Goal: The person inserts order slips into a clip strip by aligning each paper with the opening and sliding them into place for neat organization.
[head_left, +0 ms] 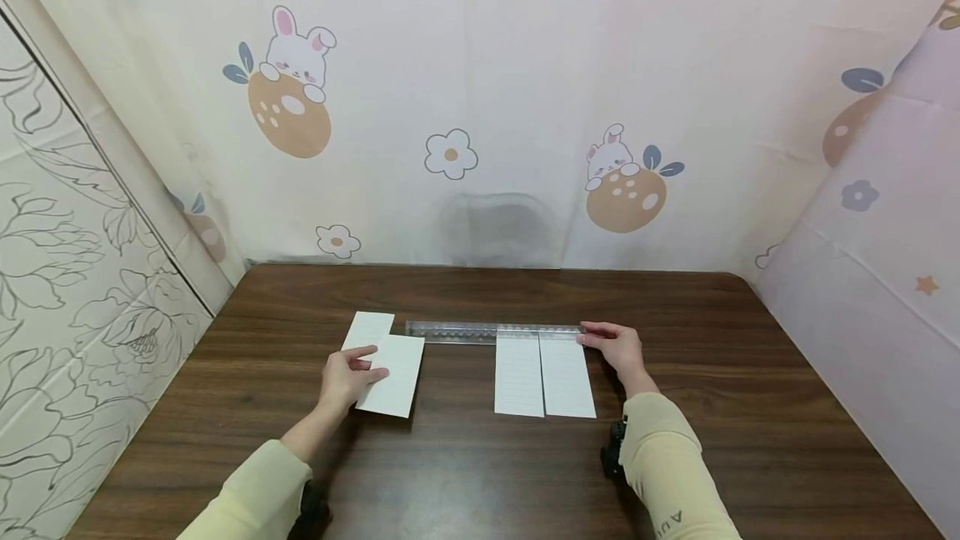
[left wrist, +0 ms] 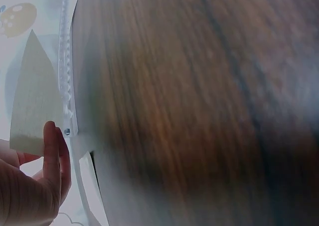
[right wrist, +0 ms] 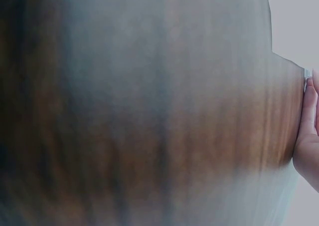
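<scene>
My left hand (head_left: pixel 347 378) pinches a blank white card (head_left: pixel 396 373) between thumb and fingers, tilted up off the table. In the left wrist view that card (left wrist: pixel 36 101) stands up from the fingertips. A second white card (head_left: pixel 369 327) lies partly hidden behind it. A clear plastic ruler (head_left: pixel 453 332) lies crosswise, its right part over the top edges of two lined paper sheets, the left sheet (head_left: pixel 518 377) and the right sheet (head_left: pixel 567 377), side by side. My right hand (head_left: pixel 617 348) grips the ruler's right end with thumb and fingers; the right wrist view shows only part of this hand.
The dark wooden table (head_left: pixel 465 473) runs back to a printed curtain (head_left: pixel 390 90). Patterned white panels stand at the left (head_left: pixel 67 273) and a curtain side at the right (head_left: pixel 862 290). Dark wrist cameras sit under both cuffs.
</scene>
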Motion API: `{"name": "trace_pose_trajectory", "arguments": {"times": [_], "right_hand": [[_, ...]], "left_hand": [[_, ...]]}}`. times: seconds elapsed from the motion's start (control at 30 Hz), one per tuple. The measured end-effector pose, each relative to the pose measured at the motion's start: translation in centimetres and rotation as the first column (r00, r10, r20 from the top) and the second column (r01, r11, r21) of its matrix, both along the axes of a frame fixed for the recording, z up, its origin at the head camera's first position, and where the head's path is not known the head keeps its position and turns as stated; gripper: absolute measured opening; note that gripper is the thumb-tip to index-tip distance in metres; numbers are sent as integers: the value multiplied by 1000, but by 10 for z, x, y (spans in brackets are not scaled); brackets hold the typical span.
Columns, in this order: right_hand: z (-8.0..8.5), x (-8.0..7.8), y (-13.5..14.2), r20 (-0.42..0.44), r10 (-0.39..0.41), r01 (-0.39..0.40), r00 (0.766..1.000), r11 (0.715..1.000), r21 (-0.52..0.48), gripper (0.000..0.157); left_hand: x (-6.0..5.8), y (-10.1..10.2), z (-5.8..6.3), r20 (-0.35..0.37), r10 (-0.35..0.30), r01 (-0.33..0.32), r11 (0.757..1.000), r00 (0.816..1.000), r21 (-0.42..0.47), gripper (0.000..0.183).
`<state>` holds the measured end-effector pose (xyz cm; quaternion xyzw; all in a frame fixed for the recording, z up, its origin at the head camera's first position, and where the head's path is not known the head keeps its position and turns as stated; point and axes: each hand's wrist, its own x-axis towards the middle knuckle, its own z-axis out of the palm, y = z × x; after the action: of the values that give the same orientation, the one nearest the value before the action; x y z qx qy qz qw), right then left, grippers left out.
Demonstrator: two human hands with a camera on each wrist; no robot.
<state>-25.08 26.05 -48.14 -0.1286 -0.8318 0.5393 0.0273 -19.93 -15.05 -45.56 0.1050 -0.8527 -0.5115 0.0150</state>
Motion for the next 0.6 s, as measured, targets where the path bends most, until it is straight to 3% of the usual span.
{"name": "trace_pose_trajectory", "arguments": {"times": [0.6], "right_hand": [[2, 1, 0, 3, 15, -15, 1000, 1000, 7, 37]], "left_hand": [[-7, 19, -7, 38, -5, 2, 997, 999, 71, 41]]}}
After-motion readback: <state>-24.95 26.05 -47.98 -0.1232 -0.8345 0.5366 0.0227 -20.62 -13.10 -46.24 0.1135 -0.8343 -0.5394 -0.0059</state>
